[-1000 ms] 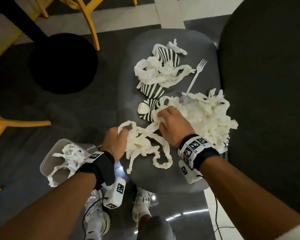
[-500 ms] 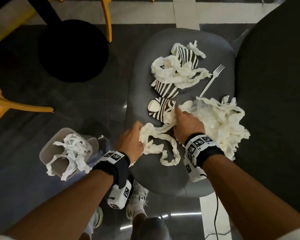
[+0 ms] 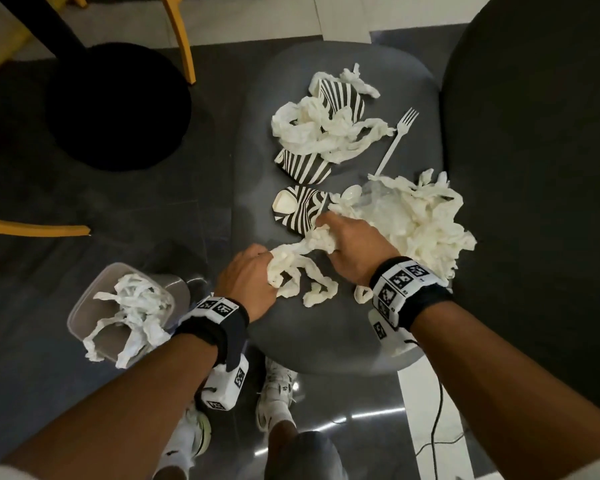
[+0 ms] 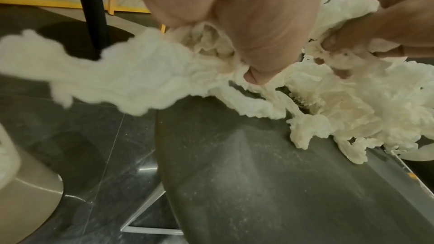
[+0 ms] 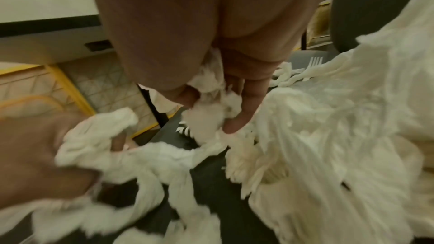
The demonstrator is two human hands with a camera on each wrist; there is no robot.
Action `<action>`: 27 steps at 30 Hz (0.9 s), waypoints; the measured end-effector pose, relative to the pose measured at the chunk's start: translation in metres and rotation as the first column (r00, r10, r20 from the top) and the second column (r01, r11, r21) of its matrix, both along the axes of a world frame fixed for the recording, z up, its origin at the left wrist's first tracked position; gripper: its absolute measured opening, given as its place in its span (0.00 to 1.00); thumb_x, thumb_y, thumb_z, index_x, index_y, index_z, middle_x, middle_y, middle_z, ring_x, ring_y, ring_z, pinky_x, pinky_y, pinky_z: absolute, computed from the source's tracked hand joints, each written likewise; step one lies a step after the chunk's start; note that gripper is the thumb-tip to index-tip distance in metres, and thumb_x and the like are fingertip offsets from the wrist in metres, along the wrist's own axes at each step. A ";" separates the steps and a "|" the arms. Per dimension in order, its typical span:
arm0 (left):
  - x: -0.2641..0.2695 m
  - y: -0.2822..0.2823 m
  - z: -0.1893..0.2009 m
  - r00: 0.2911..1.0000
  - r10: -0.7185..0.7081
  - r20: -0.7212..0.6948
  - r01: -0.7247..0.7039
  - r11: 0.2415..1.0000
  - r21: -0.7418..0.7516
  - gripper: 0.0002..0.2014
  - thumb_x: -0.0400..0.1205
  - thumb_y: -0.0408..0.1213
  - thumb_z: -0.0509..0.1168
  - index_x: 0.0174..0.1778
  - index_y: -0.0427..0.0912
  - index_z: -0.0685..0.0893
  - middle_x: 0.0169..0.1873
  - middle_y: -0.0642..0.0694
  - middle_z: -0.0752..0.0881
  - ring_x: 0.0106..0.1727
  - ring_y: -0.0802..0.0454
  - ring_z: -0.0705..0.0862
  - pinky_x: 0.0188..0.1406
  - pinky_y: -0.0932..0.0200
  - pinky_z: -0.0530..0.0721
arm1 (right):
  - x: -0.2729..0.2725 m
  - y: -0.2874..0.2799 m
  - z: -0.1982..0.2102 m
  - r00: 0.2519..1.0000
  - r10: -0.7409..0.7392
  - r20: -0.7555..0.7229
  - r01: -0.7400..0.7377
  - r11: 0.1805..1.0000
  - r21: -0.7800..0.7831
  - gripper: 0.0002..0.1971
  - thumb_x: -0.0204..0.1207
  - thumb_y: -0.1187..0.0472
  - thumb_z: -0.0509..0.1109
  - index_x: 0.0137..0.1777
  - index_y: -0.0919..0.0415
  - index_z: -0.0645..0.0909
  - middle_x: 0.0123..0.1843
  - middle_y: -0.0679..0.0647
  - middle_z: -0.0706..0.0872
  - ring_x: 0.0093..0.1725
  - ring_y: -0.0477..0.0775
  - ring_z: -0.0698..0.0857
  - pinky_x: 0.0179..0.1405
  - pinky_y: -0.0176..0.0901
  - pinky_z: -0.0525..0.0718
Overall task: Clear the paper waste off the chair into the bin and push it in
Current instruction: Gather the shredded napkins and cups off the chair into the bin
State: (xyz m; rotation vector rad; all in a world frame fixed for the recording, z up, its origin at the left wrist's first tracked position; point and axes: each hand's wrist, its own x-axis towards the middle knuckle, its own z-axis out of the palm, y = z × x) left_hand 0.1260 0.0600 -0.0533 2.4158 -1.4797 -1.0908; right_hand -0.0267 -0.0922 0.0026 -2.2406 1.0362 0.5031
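Both hands are working at the near half of the grey chair seat [image 3: 291, 344]. The left hand [image 3: 248, 282] is sitting at the seat's left edge, fingers curled and gripping one end of a twisted paper strand [image 3: 302, 268]; the left wrist view is showing the thumb and fingers [image 4: 256, 73] bunched into the paper. The right hand [image 3: 354, 247] is closing its fingers round the same strand's other end, just beside the large paper heap [image 3: 416, 216], which is lying against the seat's right edge and touching the black chair back [image 3: 534, 168]. Loose loops of the strand are trailing on the seat between the two wrists.

A second paper tangle [image 3: 319, 129] is lying at the far end of the seat, draped over two striped paper cups [image 3: 305, 164]; a third crushed striped cup [image 3: 298, 209] is resting just beyond the right hand's fingertips. A white plastic fork [image 3: 397, 140] is lying between the far tangle and the chair back.

The bin [image 3: 84, 306] is standing on the dark floor to the left of the seat, near the left forearm, with paper [image 3: 132, 306] spilling over its near rim. Open floor is showing between bin and seat edge. A black round table base [image 3: 118, 105] is standing farther left, well apart.
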 end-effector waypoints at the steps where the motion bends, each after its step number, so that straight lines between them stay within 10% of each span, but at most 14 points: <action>1: 0.001 0.000 0.002 1.000 0.009 0.002 -0.009 1.000 0.003 0.12 0.78 0.48 0.72 0.53 0.47 0.83 0.56 0.48 0.83 0.56 0.42 0.85 0.46 0.52 0.80 | 0.001 0.006 -0.002 0.999 0.049 -0.020 -0.049 0.999 0.002 0.26 0.75 0.60 0.66 0.73 0.49 0.68 0.60 0.59 0.83 0.56 0.64 0.84 0.53 0.55 0.85; 6: 0.010 0.003 0.021 0.998 0.042 -0.048 -0.040 0.999 0.031 0.21 0.75 0.33 0.67 0.64 0.53 0.77 0.54 0.46 0.90 0.55 0.36 0.88 0.46 0.49 0.83 | 0.005 0.032 -0.011 0.987 0.107 -0.117 -0.109 0.994 -0.014 0.25 0.76 0.45 0.65 0.72 0.48 0.68 0.59 0.56 0.81 0.55 0.64 0.85 0.50 0.57 0.87; 9: 0.017 0.011 0.027 0.989 0.083 -0.118 -0.082 0.996 0.016 0.03 0.79 0.39 0.66 0.45 0.51 0.79 0.50 0.46 0.85 0.53 0.39 0.86 0.48 0.50 0.83 | 0.009 0.035 -0.015 0.992 0.035 -0.125 -0.037 0.999 -0.014 0.30 0.75 0.46 0.67 0.76 0.47 0.64 0.63 0.57 0.79 0.56 0.65 0.85 0.51 0.58 0.87; 15: 0.024 0.033 0.004 0.995 -0.051 -0.081 0.066 0.976 0.205 0.38 0.61 0.69 0.74 0.64 0.56 0.74 0.58 0.50 0.69 0.60 0.47 0.77 0.60 0.45 0.83 | 0.028 0.019 -0.014 0.992 -0.128 -0.016 0.127 0.989 -0.077 0.29 0.75 0.52 0.67 0.76 0.50 0.65 0.64 0.60 0.76 0.60 0.65 0.83 0.56 0.60 0.86; 20: 0.020 0.047 -0.005 0.981 -0.116 -0.154 0.136 0.983 0.126 0.10 0.76 0.46 0.70 0.49 0.48 0.85 0.53 0.47 0.76 0.54 0.42 0.84 0.56 0.46 0.83 | 0.052 0.007 -0.016 0.991 -0.134 0.031 0.137 0.975 -0.174 0.24 0.73 0.57 0.72 0.67 0.57 0.69 0.64 0.60 0.75 0.58 0.66 0.82 0.53 0.57 0.85; 27: 0.063 0.077 0.007 0.917 0.314 -0.245 -0.332 0.943 -0.031 0.09 0.71 0.47 0.71 0.36 0.44 0.87 0.36 0.47 0.91 0.41 0.45 0.90 0.39 0.51 0.87 | 0.086 -0.008 -0.049 0.961 -0.017 -0.277 -0.036 0.982 -0.185 0.42 0.60 0.46 0.84 0.71 0.58 0.68 0.77 0.57 0.66 0.68 0.66 0.80 0.56 0.58 0.84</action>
